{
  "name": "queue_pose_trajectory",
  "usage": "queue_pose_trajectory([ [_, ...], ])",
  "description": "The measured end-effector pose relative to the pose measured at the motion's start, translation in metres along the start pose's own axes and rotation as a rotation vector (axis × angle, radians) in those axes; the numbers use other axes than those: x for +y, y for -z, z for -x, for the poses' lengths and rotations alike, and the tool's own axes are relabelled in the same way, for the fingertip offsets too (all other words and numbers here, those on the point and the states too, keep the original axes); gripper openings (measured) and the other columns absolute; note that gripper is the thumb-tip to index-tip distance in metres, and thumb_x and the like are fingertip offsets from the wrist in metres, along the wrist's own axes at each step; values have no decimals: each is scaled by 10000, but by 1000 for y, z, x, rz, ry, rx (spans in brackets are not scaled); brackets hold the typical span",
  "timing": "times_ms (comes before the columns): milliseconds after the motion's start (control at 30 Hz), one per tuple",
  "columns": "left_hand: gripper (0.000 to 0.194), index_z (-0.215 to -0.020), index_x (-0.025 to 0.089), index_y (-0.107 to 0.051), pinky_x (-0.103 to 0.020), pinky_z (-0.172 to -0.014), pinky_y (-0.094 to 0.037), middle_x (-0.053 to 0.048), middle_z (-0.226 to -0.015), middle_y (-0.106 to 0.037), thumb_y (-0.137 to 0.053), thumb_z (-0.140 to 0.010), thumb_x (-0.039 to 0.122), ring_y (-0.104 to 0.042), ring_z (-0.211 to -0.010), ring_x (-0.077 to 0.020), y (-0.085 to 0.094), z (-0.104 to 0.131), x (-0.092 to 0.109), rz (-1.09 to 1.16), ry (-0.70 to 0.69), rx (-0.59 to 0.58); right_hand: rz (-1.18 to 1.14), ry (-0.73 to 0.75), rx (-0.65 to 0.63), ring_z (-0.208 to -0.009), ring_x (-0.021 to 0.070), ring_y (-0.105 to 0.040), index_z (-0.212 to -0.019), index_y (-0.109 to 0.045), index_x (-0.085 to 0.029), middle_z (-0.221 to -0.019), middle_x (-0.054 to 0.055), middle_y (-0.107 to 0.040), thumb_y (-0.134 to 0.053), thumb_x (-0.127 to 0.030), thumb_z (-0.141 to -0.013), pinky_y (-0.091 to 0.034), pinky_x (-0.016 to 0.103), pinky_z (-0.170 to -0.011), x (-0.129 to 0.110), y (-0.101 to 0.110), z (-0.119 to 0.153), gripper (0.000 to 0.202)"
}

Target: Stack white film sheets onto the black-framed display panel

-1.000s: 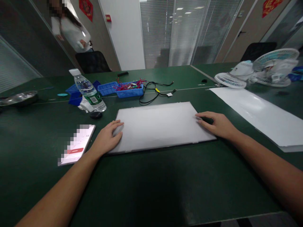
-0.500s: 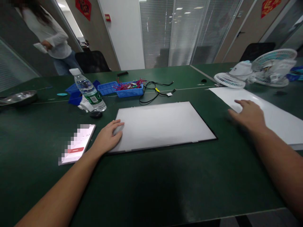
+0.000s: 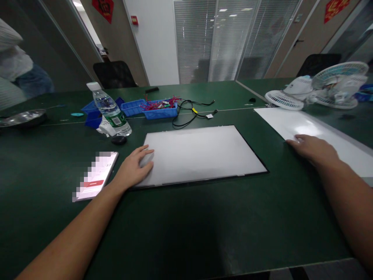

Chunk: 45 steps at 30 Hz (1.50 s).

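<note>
A white panel with a thin black frame point(image 3: 201, 155) lies flat on the green table point(image 3: 186, 229). My left hand point(image 3: 134, 167) rests on its left edge, fingers apart. At the right, my right hand point(image 3: 316, 149) is at the near left edge of a larger white sheet point(image 3: 344, 146); its thumb and fingers are close together at that edge, and the fingertips are partly hidden.
A phone point(image 3: 96, 179), a black mouse point(image 3: 119, 140) and a water bottle point(image 3: 110, 111) are at the left. Blue trays point(image 3: 161, 113), black cables point(image 3: 186, 123) and fan parts point(image 3: 284, 100) lie farther back. A person point(image 3: 17, 62) stands at the far left.
My right hand has moved down onto the edge of the large sheet and its fingers have come together. The sheet's left edge has shifted slightly left. The person has moved left.
</note>
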<state>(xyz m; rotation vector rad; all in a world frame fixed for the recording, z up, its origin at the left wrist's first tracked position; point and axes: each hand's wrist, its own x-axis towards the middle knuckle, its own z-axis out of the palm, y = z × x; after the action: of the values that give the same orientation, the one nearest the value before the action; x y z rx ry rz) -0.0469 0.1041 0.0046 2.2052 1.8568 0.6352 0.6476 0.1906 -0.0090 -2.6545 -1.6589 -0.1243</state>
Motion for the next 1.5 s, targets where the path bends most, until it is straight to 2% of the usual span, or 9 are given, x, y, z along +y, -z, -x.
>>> queue_pose_trajectory([
  [200, 590, -1375, 208, -683, -535, -1206, -425, -107, -1584, -541, -592, -867, 494, -560, -1410, -367, 1, 0, -1, 4, -19, 17, -38, -30, 21, -1171, 382, -595, -1483, -615, -245, -1461, 178, -599, -438, -733, -957, -429, 464, -827, -17, 11, 18, 739],
  [767, 577, -1354, 208, -701, -523, -1214, -418, -103, -1576, -553, -578, -874, 504, -565, -1408, -359, 0, 0, 1, -12, 5, 6, 47, 139, 192, -1007, 392, -666, -1451, -648, -276, -1214, 217, -708, -295, -750, -995, -443, 432, -728, -75, 51, 73, 746],
  [900, 578, -1363, 209, -700, -507, -1224, -403, -104, -1568, -562, -553, -896, 517, -551, -1423, -347, -3, -1, -2, -16, 0, -2, 23, 190, 321, -942, 385, -691, -1442, -655, -255, -1110, 203, -737, -295, -700, -1019, -450, 428, -692, -91, 59, 90, 712],
  [1000, 582, -1366, 210, -699, -519, -1233, -389, -101, -1568, -566, -543, -899, 520, -535, -1439, -348, -3, -1, -2, -16, 15, -15, -141, 314, 491, -961, 365, -704, -1447, -657, -227, -1135, 178, -746, -342, -647, -1038, -498, 451, -759, -100, 60, 99, 665],
  [1100, 597, -1366, 197, -701, -524, -1244, -371, -104, -1563, -572, -540, -897, 529, -511, -1461, -354, -2, -1, -1, -18, 20, -28, -365, 640, 537, -1093, 331, -691, -1429, -668, -200, -1263, 150, -721, -449, -561, -1035, -526, 477, -945, -104, 60, 105, 578],
  [1167, 600, -1369, 195, -699, -523, -1249, -363, -102, -1561, -575, -537, -900, 532, -497, -1474, -354, -2, -1, 0, -18, 16, -29, -535, 878, 435, -1198, 306, -663, -1415, -673, -219, -1355, 119, -687, -550, -502, -1007, -507, 472, -1058, -105, 59, 107, 511],
  [1267, 597, -1377, 197, -692, -528, -1252, -358, -101, -1561, -576, -534, -908, 530, -479, -1489, -354, -2, -1, -2, -21, 15, -33, -740, 1058, 111, -1303, 276, -620, -1375, -695, -284, -1416, 58, -659, -678, -470, -944, -463, 468, -1164, -109, 57, 108, 470],
  [1400, 626, -1411, 176, -663, -530, -1260, -348, -115, -1556, -581, -538, -910, 531, -463, -1503, -352, -4, -1, -4, -17, 6, -21, -697, 1038, -336, -1402, 295, -539, -1230, -773, -360, -1414, 2, -657, -731, -560, -875, -368, 577, -1239, -118, 53, 108, 410],
  [1500, 622, -1412, 188, -658, -543, -1257, -353, -107, -1549, -589, -536, -911, 536, -469, -1499, -349, -5, 0, -4, -10, -2, -12, -702, 1002, -405, -1457, 296, -475, -1104, -806, -389, -1370, -23, -678, -713, -606, -866, -318, 625, -1257, -121, 51, 108, 336],
])
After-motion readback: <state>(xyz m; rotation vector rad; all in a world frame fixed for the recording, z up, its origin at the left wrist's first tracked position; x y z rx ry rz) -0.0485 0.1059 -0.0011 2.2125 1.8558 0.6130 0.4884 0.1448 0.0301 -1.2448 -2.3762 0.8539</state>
